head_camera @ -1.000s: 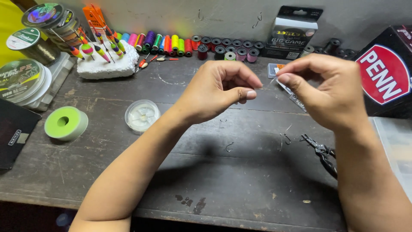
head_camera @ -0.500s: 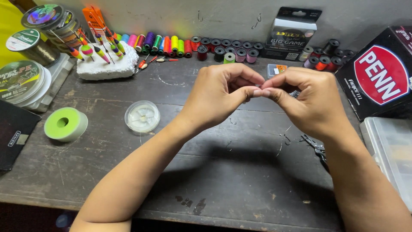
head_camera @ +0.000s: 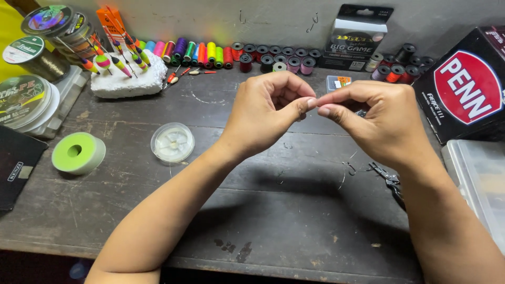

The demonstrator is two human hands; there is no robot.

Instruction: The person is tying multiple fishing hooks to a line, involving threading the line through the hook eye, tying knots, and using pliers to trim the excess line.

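My left hand and my right hand are raised above the dark wooden table, with their fingertips almost touching. Each hand pinches thumb against forefinger on something very fine, apparently a thin clear fishing line; the piece between the fingers is too small to make out. A faint strand of line curves down to the table below my right hand. Two small hooks lie loose on the table under the hands.
Clear line spool and green spool lie at left. Black pliers lie at right beside a clear plastic box. At the back are thread spools, a foam block with floats, a black-red box and stacked line reels.
My right hand came left and down until its fingertips met the left hand's. Since then both hands have stayed pinched together with only slight finger shifts.
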